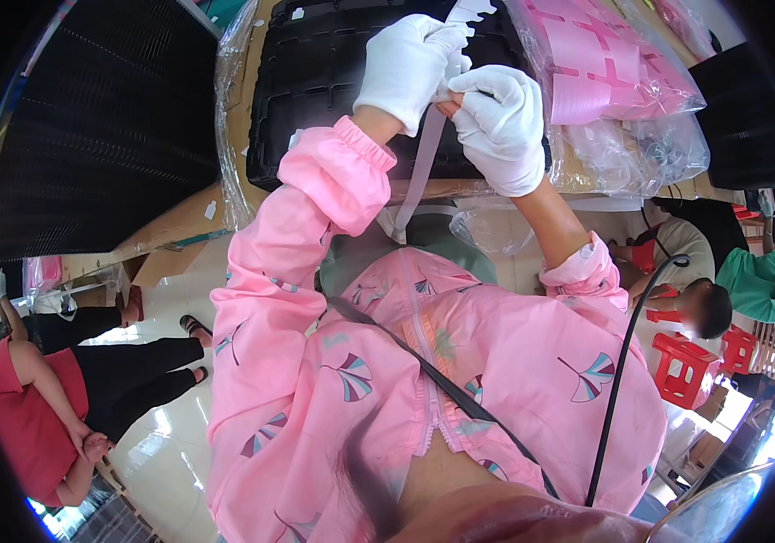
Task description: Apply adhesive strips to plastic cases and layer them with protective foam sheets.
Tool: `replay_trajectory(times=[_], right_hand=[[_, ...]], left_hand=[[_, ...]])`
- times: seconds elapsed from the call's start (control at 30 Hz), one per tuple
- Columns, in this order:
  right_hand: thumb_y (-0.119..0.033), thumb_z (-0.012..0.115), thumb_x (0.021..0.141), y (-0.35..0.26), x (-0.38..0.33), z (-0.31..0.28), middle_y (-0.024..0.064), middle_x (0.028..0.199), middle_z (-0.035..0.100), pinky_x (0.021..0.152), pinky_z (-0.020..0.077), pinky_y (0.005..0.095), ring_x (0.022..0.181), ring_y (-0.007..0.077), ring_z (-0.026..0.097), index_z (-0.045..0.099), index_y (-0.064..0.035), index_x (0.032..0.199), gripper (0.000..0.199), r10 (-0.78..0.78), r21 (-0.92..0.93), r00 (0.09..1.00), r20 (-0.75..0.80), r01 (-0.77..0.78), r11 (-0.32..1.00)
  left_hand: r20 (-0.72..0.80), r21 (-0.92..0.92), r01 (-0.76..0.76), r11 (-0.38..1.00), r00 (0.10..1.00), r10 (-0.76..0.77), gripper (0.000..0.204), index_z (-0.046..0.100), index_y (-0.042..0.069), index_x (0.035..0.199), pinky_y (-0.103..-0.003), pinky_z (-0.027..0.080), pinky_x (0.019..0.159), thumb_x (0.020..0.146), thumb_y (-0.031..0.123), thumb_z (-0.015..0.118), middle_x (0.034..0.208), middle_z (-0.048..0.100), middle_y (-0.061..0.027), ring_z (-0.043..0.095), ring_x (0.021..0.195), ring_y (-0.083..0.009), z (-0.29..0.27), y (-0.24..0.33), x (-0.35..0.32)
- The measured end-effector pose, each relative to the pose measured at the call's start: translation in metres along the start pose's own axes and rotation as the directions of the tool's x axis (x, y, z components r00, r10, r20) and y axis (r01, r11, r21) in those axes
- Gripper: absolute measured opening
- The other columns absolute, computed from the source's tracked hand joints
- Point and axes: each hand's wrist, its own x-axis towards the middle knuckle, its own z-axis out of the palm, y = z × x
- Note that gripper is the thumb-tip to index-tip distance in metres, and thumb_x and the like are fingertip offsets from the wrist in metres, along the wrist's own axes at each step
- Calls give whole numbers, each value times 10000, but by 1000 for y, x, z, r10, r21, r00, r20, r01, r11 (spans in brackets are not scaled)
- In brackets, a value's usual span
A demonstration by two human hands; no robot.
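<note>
As left fingers (443, 38) pinch a white strip (420, 165), right fingers (489, 83) curl against it, seemingly gripping too, black tray (315, 90) beneath.

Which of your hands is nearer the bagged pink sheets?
Right. The right hand is just left of the bagged pink sheets; the left hand is farther left, over the black tray.

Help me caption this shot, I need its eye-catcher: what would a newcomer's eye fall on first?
Probably the wearer's pink jacket with its fan-shaped prints, filling the lower middle. Next, at top centre, the white-gloved left grip and right grip hold a pale strip over a black moulded piece. Bagged bright pink pieces also stand out at upper right.
</note>
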Motion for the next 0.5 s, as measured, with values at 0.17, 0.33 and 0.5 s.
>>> replay_trajectory(times=[0.17,0.33,0.5], right_hand=[[-91,748,592,1,-1,5,-52,918,586,740,405,351,845,204,537,598,-145,779,246,0,43,1000,15,0,999],[-78,739,596,1,-4,12,-44,911,593,740,405,352,846,210,538,602,-145,780,239,31,66,998,55,-35,997],[-46,725,594,0,3,14,-25,879,609,722,414,343,831,223,548,608,-135,762,223,76,148,996,38,-80,986]], left_hand=[[-13,17,21,1000,1000,-20,171,632,-22,868,-265,530,539,824,142,654,758,645,-78,651,658,-133,-5,-1,-1],[-29,-10,27,1000,999,-27,168,632,-24,857,-264,530,544,819,138,658,756,647,-84,657,667,-138,-9,-7,3],[-52,27,-16,999,999,17,168,634,-26,849,-266,530,552,813,136,662,755,649,-90,664,678,-144,-13,-11,6]])
